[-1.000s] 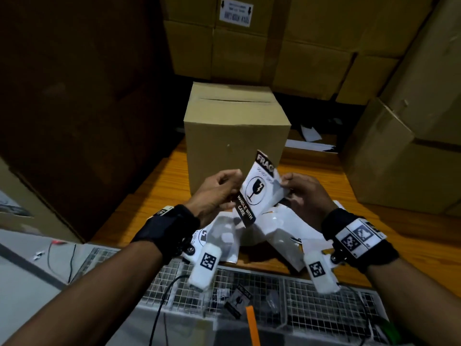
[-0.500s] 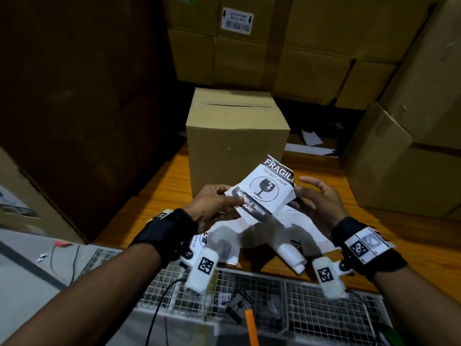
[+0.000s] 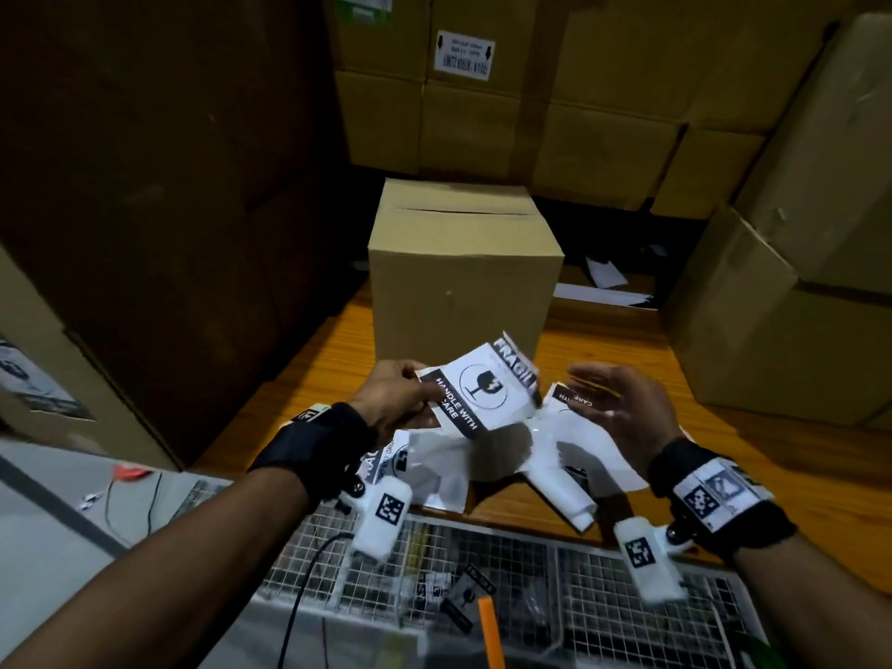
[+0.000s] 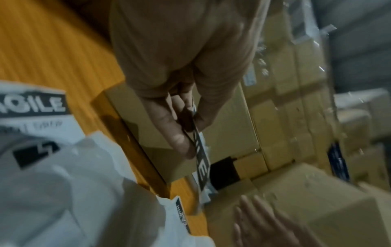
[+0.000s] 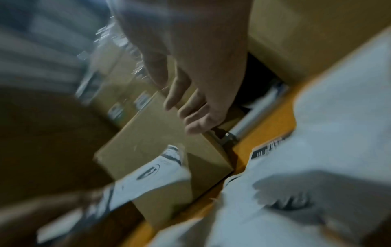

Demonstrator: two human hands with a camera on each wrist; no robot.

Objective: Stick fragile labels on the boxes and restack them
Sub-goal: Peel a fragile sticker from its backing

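Observation:
A plain cardboard box (image 3: 463,272) stands upright on the orange wooden table (image 3: 724,475), straight ahead of me. My left hand (image 3: 400,403) pinches one edge of a white and black fragile label (image 3: 482,393) and holds it up in front of the box's near face. In the left wrist view the thumb and fingers (image 4: 182,127) clamp that label (image 4: 201,167) edge-on. My right hand (image 3: 622,408) hovers to the right of the label, fingers spread and holding nothing. The right wrist view shows its fingers (image 5: 190,108) straight above the box (image 5: 152,150).
Loose labels and white backing sheets (image 3: 569,456) lie on the table under my hands. Stacked cardboard boxes (image 3: 796,306) wall in the right side and the back (image 3: 531,113); a dark panel (image 3: 169,210) stands at left. A wire mesh tray (image 3: 531,591) sits at the near edge.
My right hand has let go of the label and opened, drifting right. The label, now held only by my left hand, has swung flatter with its printed face up.

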